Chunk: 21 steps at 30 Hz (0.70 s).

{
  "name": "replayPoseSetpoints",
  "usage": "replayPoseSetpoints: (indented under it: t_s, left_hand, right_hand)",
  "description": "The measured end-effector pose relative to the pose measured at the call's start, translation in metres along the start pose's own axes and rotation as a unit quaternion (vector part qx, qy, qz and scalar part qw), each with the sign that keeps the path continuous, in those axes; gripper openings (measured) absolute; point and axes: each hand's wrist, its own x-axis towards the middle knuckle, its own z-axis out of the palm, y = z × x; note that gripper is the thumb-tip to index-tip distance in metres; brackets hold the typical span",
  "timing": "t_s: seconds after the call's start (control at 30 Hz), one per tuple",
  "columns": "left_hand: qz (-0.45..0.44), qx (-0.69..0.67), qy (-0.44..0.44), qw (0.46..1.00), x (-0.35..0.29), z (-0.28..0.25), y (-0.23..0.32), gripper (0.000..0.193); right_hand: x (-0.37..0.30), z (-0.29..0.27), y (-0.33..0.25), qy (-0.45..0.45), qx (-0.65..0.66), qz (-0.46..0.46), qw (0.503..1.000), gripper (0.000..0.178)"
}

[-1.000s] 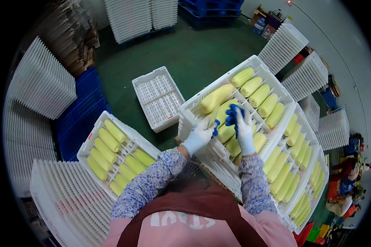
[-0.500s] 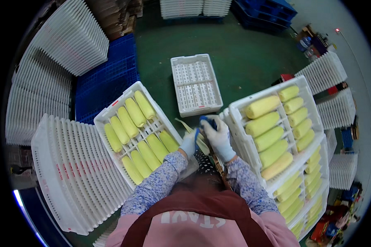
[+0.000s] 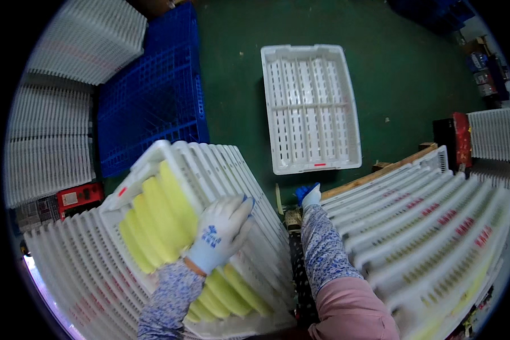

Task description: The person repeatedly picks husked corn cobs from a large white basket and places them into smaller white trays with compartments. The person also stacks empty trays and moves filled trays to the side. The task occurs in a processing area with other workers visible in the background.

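A white slatted tray (image 3: 153,156) full of long yellow pieces (image 3: 158,215) is tilted up close in front of me, its ribbed side wall turned toward me. My left hand (image 3: 221,232), in a white glove, presses flat on that ribbed wall with its fingers together. My right hand (image 3: 309,195), in a white glove with blue fingertips, reaches down past the tray's right corner. Its fingers curl out of sight, so what they hold is hidden.
An empty white tray (image 3: 311,107) lies on the green floor ahead. A blue crate (image 3: 147,90) stands at upper left beside stacks of white trays (image 3: 51,147). More white trays (image 3: 430,226) fill the right, on a wooden pallet edge (image 3: 379,170). A red box (image 3: 76,195) sits at left.
My view has swung left and dropped close to the tray of yellow pieces. That tray now stands tilted, my left hand flat on its wall. The right hand has moved apart to the tray's corner.
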Motion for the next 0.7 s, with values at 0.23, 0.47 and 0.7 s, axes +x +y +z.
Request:
replayPoseSetpoints:
  t_s: [0.23, 0.47, 0.7]
  left_hand:
    - [-0.037, 0.030, -0.104, 0.993, 0.020, 0.005, -0.008, 0.032]
    - [-0.045, 0.039, -0.097, 0.993, 0.025, 0.005, -0.006, 0.039]
    - [-0.085, -0.003, -0.080, 0.993, 0.025, -0.011, 0.008, 0.068]
  right_hand:
    - [0.098, 0.058, -0.013, -0.221, 0.157, -0.097, 0.958, 0.074]
    - [0.046, 0.072, -0.041, -0.328, 0.236, -0.089, 0.910, 0.064]
    - [-0.118, 0.140, -0.107, -0.201, 0.197, -0.244, 0.928, 0.062]
